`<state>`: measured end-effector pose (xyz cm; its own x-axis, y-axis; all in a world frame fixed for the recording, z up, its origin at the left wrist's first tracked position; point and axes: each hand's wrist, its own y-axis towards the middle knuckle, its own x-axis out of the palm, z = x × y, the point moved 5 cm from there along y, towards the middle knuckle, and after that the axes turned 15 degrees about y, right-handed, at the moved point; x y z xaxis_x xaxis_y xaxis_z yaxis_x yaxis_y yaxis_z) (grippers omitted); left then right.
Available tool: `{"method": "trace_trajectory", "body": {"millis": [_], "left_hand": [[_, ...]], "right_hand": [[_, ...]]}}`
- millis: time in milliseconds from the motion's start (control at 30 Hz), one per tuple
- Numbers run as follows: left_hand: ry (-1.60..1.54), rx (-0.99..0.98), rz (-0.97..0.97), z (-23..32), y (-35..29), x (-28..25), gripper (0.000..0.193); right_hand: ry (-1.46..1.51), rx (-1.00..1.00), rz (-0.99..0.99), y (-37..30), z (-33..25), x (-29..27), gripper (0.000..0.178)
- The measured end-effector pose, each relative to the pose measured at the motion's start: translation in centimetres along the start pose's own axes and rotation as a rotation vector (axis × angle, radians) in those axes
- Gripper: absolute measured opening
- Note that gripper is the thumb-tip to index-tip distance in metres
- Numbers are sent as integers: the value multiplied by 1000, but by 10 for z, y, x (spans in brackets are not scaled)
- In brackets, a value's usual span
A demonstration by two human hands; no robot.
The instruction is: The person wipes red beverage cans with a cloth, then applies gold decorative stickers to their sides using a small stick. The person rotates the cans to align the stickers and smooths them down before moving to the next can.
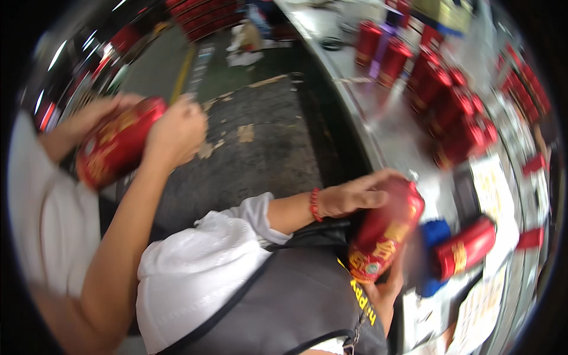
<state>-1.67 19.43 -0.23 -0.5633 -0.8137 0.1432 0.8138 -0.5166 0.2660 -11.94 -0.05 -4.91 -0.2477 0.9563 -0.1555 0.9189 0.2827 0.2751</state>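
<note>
A red canister with gold lettering [381, 236] is tilted between my two hands, in front of my dark apron. My left hand [355, 196], with a red bead bracelet at the wrist, is closed over its upper end. At its lower end my right hand [387, 291] grips from below, partly hidden behind it. Another red canister [466, 247] lies on its side just right of them, against a blue object [435, 229]. To my left, a person in white holds a similar red canister [121, 144] in both hands.
A metal worktable [378, 127] runs along the right, with several red canisters [431, 86] standing on it towards the far end. Printed sheets [494, 189] lie near its right side. A worn dark board [254, 148] is ahead; red crates [204, 18] are stacked beyond.
</note>
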Motion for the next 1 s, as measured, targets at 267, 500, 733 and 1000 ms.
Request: {"method": "trace_trajectory", "body": {"millis": [267,500,733,1000], "left_hand": [[161,-178,241,4,11,-16,31],[203,-230,321,3,0,-25,25],[180,-126,429,-1,-5,-34,28],[161,-122,517,-2,-14,-47,31]], "right_hand": [[73,-21,-50,2,4,3,111],[14,-144,-231,14,20,-1,113],[105,-80,-188,19,33,-1,111],[116,-39,-195,23,21,4,103]]}}
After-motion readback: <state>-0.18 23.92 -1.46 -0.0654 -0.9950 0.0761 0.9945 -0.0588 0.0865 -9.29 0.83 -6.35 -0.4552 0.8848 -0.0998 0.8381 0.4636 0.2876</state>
